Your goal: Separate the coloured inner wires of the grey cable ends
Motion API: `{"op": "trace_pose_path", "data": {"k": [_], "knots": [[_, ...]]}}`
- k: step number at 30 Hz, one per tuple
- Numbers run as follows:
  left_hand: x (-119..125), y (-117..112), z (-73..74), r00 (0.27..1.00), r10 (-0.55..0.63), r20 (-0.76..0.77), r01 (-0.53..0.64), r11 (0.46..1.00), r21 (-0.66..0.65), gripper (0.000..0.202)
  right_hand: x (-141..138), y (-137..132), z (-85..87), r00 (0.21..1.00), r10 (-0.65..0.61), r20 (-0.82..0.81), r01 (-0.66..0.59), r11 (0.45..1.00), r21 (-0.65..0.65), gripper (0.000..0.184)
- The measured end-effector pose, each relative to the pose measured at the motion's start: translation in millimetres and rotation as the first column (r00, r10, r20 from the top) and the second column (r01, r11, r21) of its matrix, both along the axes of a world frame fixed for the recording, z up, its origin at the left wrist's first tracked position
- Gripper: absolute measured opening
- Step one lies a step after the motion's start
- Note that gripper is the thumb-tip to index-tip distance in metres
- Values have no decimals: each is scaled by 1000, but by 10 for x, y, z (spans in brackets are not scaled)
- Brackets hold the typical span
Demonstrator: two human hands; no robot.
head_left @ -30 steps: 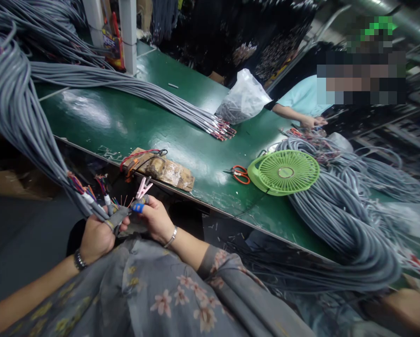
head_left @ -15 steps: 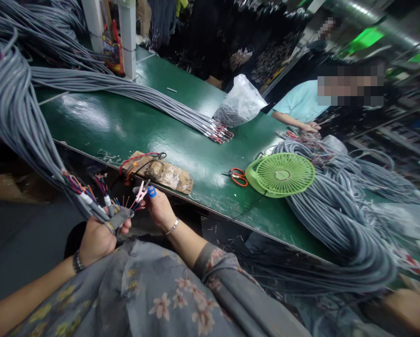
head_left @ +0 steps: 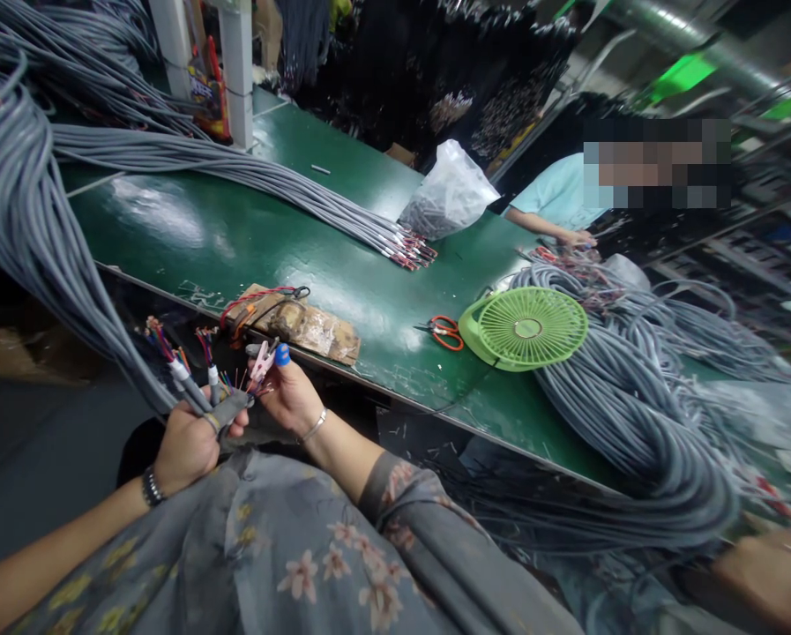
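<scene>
My left hand [head_left: 187, 448] is closed round several grey cables [head_left: 193, 396], whose stripped ends show thin coloured wires. A grey wrapped piece [head_left: 228, 411] lies across the top of that hand; I cannot tell whether it is a cable or a covered thumb. Fine bare wires [head_left: 240, 381] fan out just beyond it. Close by on the right, my right hand [head_left: 294, 399] pinches a pink clip-like tool [head_left: 261, 363] at those wire ends. A blue cover [head_left: 282, 354] sits on the thumb. The tool's tips are too small to make out.
On the green table [head_left: 369, 304] lie a cardboard piece with leads [head_left: 309, 326], orange-handled scissors [head_left: 444, 332], a green fan [head_left: 531, 328] and a plastic bag [head_left: 449, 190]. Grey cable bundles [head_left: 633, 397] hang over the edge. A co-worker [head_left: 560, 190] sits opposite; another person's arm [head_left: 772, 564] shows lower right.
My right hand has shifted slightly left and the pink tool has come down closer to the wires. The cable ends by my left hand have moved a little to the right.
</scene>
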State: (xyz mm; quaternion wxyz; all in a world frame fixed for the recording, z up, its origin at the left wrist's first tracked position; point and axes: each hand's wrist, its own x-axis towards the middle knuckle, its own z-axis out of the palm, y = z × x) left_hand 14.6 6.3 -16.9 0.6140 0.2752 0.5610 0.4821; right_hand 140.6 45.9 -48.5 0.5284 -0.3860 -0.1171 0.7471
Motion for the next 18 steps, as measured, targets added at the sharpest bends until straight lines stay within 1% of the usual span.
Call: {"op": "trace_pose_path", "data": {"k": [8, 13, 18], "knots": [[-44, -43, 4, 1000, 27, -3, -27, 1000, -15, 20, 16, -3, -58, 999, 51, 4, -52, 999, 9, 47], [-91, -93, 34, 1000, -24, 14, 24, 1000, -9, 24, 28, -7, -80, 999, 53, 11, -54, 997, 48, 44], [-21, -56, 28, 996, 49, 70, -49, 999, -9, 26, 46, -20, -85, 998, 19, 56, -23, 996, 87, 44]]}}
